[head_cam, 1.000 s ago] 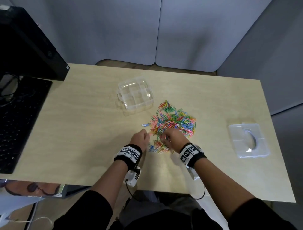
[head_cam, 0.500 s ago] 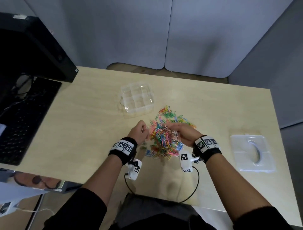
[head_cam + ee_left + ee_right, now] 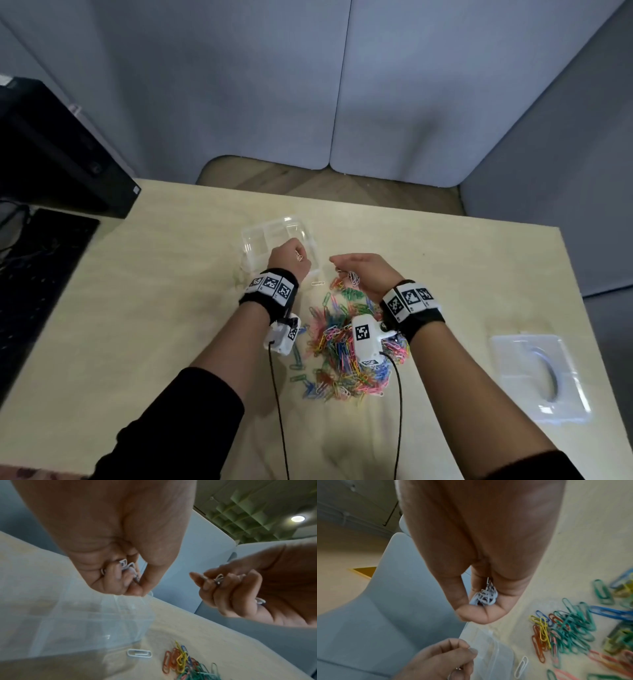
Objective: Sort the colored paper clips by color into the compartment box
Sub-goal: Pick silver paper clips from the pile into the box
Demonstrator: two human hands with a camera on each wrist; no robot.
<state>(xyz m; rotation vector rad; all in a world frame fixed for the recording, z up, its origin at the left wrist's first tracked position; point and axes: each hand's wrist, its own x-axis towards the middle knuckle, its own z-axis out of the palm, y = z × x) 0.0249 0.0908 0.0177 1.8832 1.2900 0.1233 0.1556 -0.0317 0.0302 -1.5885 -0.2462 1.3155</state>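
Grey partition panels are backing a pale wooden table (image 3: 144, 308) on which sorting is only just being started.

White paper clips (image 3: 127, 566) are being clutched in the curled fingers of the left hand (image 3: 289, 262), which is being held over the near right part of the clear compartment box (image 3: 267, 236); a second white bunch (image 3: 485, 595) is being gripped in the closed right hand (image 3: 363, 274), just right of the box. No clips are being seen in the box's compartments, though its clear walls are blurred and this cannot be told for sure. One stray white clip (image 3: 318, 283) is lying just beside the box's near right corner, and the mixed pile of coloured clips (image 3: 346, 349), nearer the person than the box, is being left almost wholly unsorted. Nearly all of the task is judged as remaining.
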